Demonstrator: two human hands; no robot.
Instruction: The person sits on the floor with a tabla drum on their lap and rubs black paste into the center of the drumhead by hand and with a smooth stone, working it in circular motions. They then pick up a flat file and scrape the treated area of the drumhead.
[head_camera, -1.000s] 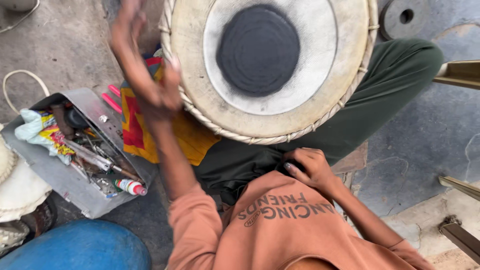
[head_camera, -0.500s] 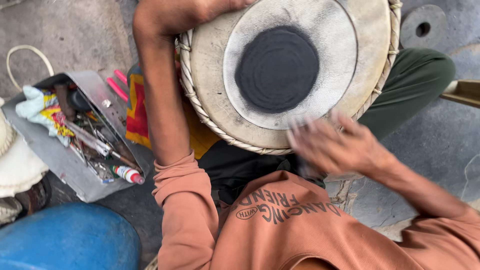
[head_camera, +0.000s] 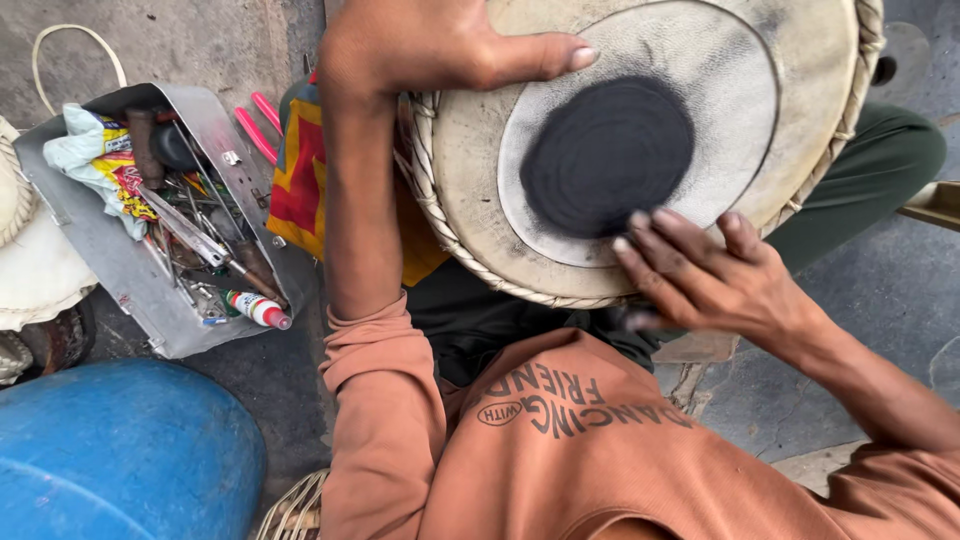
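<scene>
A round drum (head_camera: 800, 120) with a pale skin and a black circle (head_camera: 605, 155) in its middle lies tilted across my lap. My left hand (head_camera: 430, 45) grips its upper left rim, with the thumb stretched over the skin. My right hand (head_camera: 710, 275) rests at the lower edge with fingers spread. The fingertips touch the skin right beside the black circle, and the hand holds nothing. Braided cord (head_camera: 425, 170) runs around the drum's rim.
An open grey metal toolbox (head_camera: 120, 270) with several tools and a small tube stands at the left. Pink-handled pliers (head_camera: 255, 120) and a red and yellow cloth (head_camera: 300, 180) lie beside it. A blue barrel (head_camera: 120, 450) is at the lower left, on a grey stone floor (head_camera: 880, 300).
My left hand went from near the toolbox up onto the drum's rim. My right hand rose from my lap onto the drum skin. The drum now fills more of the view.
</scene>
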